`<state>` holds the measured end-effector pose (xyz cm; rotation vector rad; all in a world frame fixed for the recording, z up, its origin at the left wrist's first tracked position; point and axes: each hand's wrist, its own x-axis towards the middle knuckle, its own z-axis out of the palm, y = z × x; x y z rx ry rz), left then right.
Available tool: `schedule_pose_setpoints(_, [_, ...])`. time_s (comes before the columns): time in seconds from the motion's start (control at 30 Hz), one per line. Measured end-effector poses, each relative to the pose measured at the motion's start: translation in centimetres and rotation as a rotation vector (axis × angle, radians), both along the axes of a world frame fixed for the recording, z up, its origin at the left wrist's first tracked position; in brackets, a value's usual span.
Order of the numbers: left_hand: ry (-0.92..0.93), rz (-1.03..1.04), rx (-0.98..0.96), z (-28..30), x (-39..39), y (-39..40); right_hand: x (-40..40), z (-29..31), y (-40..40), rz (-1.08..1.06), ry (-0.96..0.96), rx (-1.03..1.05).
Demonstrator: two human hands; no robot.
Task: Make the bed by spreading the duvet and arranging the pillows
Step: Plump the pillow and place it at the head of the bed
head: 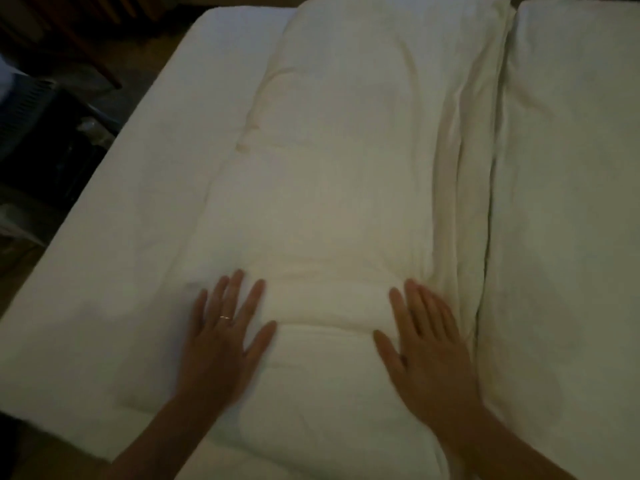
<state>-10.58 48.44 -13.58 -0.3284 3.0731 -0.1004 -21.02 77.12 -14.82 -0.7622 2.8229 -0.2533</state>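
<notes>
Head view, dim light, some blur. Duvet [346, 174] lies folded into a long white strip running away from the person down the middle of the bed [114, 237], bare sheet showing to its left. Left hand [225, 337] rests flat, palm down, on the near left part of the duvet, fingers straight and spread, holding nothing; a ring [225, 318] shows on one finger. Right hand [426, 344] lies flat, palm down, on the near right part of the duvet, fingers straight and close together, likewise gripping nothing. Between the two hands the cloth is bunched into low crosswise ridges, just beyond the thumbs. Fingertips of both hands point up the strip; the bulk of the duvet lies beyond them. Right long edge of the duvet shows stacked folded layers just beside the right hand's outer fingers. Past that edge a narrow dark gap, then a second white bedding surface [568, 202] alongside; cannot tell whether it is a second mattress or more bedding. Left of the bed, dark floor and dim furniture [52, 109]. Open sheet left of the duvet is broad; room on the right ends at the gap.
</notes>
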Motion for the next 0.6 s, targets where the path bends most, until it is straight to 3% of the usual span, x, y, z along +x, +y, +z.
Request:
schedule_pose_setpoints(0.1, [-0.014,0.168,-0.044,0.4,1.4,-0.8,0.3,0.9,1.9,-0.119,0.024,0.004])
schedule_pose_setpoints(0.17, [0.130,0.235,0.051,1.7,0.5,2.2,1.8,2.9,-0.7,-0.236,0.024,-0.126])
schedule_pose_setpoints(0.27, [0.157,-0.073,0.144,1.6,1.4,6.2,6.1,3.3,-3.1,-0.025,0.075,-0.209])
schedule_pose_setpoints(0.33, [0.075,-0.213,0.120,-0.5,3.4,5.0,8.0,0.9,-0.8,0.109,0.080,-0.086])
schedule_pose_setpoints(0.43, [-0.025,-0.251,0.099,-2.1,5.3,1.9,9.3,-0.7,3.8,0.007,0.037,0.069])
schedule_pose_setpoints(0.53, [-0.127,-0.159,0.194,2.0,5.0,2.0,10.2,3.6,5.7,-0.096,-0.003,0.121])
schedule_pose_setpoints(0.6, [-0.045,-0.103,0.327,7.9,5.0,3.3,10.8,10.0,6.0,-0.174,0.070,0.053])
